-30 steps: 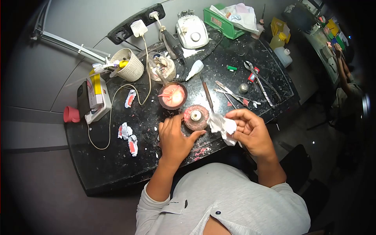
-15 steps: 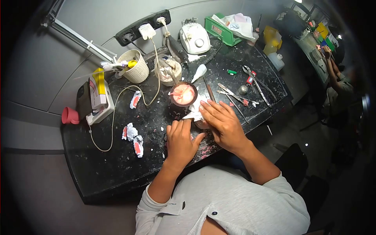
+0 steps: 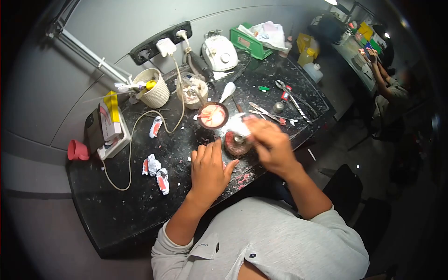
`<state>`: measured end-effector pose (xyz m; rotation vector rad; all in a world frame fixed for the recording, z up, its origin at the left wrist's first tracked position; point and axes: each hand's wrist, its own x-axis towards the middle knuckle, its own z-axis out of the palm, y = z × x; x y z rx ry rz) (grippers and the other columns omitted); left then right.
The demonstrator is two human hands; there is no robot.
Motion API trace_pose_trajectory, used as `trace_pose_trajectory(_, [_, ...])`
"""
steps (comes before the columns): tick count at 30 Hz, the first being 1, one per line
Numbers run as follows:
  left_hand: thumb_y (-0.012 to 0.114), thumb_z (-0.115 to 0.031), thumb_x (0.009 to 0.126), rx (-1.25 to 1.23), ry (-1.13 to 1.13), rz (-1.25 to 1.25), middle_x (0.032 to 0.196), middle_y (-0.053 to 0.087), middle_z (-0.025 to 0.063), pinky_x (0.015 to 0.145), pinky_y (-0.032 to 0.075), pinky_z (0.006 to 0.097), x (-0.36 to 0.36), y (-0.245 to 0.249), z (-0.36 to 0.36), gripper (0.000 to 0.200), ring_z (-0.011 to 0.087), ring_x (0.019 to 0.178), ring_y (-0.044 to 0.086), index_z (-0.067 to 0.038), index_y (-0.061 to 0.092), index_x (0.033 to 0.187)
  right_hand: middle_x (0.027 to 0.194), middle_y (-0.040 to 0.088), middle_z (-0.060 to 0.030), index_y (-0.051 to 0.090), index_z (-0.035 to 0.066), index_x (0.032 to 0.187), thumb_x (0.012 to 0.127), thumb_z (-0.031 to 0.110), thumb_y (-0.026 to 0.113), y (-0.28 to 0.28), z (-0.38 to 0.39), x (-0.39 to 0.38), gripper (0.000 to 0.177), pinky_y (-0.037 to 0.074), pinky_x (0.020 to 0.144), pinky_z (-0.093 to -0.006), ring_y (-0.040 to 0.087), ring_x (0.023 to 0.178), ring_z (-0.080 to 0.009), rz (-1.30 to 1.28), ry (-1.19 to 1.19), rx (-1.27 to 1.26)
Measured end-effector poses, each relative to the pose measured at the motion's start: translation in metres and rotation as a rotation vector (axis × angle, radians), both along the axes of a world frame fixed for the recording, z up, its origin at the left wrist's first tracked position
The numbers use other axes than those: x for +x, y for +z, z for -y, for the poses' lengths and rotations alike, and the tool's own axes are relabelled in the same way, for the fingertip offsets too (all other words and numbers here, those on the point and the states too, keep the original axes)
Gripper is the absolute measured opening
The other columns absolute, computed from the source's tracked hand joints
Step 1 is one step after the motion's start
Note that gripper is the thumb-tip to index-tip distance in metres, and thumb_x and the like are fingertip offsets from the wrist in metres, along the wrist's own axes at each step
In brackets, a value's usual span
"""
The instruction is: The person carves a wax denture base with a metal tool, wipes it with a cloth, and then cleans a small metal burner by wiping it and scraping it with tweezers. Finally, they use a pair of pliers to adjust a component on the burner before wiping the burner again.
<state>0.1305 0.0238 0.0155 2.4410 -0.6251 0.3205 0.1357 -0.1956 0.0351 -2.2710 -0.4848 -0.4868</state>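
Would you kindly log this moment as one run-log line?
left hand: flat on table, beside pink round dish | right hand: blurred, holds white tissue over dish | pink-filled bowl: behind dish

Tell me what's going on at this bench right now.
A person at a black workbench seems to be wiping a small round pink-stained dish. Their right hand, blurred, holds a white tissue on it, while the left hand lies flat on the bench beside it. A bowl of pink material stands just behind. Another person is at a far bench.
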Motion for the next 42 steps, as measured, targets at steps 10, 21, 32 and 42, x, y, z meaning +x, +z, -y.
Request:
trace_pose_trajectory(10, [0.086, -0.03, 0.081, 0.04, -0.077, 0.046, 0.121, 0.065, 0.0229, 0.092, 0.041, 0.048, 0.014, -0.013, 0.01, 0.076, 0.0397, 0.105, 0.058, 0.009, 0.054, 0.138, 0.149, 0.064, -0.0088, 0.065, 0.01, 0.142, 0.084, 0.0, 0.072, -0.018, 0.009, -0.027, 0.059, 0.03, 0.125, -0.0559, 0.052, 0.148, -0.0294, 0.067, 0.006, -0.268])
trace_pose_trajectory(21, [0.085, -0.037, 0.082, -0.006, -0.062, 0.057, 0.107, 0.066, 0.0222, 0.087, 0.041, 0.0484, 0.011, -0.038, 0.006, 0.069, 0.0402, 0.099, 0.058, 0.006, 0.059, 0.129, 0.15, 0.063, -0.0109, 0.064, 0.005, 0.143, 0.103, 0.018, 0.065, -0.026, -0.006, -0.008, 0.042, 0.032, 0.124, -0.0536, 0.048, 0.15, -0.0296, -0.006, 0.087, -0.083])
trace_pose_trajectory(32, [0.085, -0.036, 0.083, -0.032, -0.045, 0.01, 0.107, 0.07, 0.0207, 0.087, 0.041, 0.0477, 0.014, -0.037, 0.007, 0.06, 0.0384, 0.096, 0.06, 0.004, 0.066, 0.123, 0.155, 0.058, -0.0137, 0.055, 0.001, 0.151, 0.108, 0.019, 0.059, -0.043, -0.006, -0.015, 0.047, 0.03, 0.126, -0.0518, 0.045, 0.152, -0.0321, 0.032, -0.054, -0.15])
trace_pose_trajectory(42, [0.086, -0.029, 0.077, -0.005, -0.036, -0.049, 0.095, 0.067, 0.0199, 0.086, 0.041, 0.0496, 0.015, -0.041, 0.002, 0.047, 0.041, 0.096, 0.06, 0.001, 0.066, 0.108, 0.157, 0.056, -0.0136, 0.058, 0.004, 0.147, 0.095, 0.01, 0.07, -0.032, -0.008, -0.008, 0.054, 0.023, 0.128, -0.0599, 0.04, 0.155, -0.0315, 0.131, 0.188, -0.236])
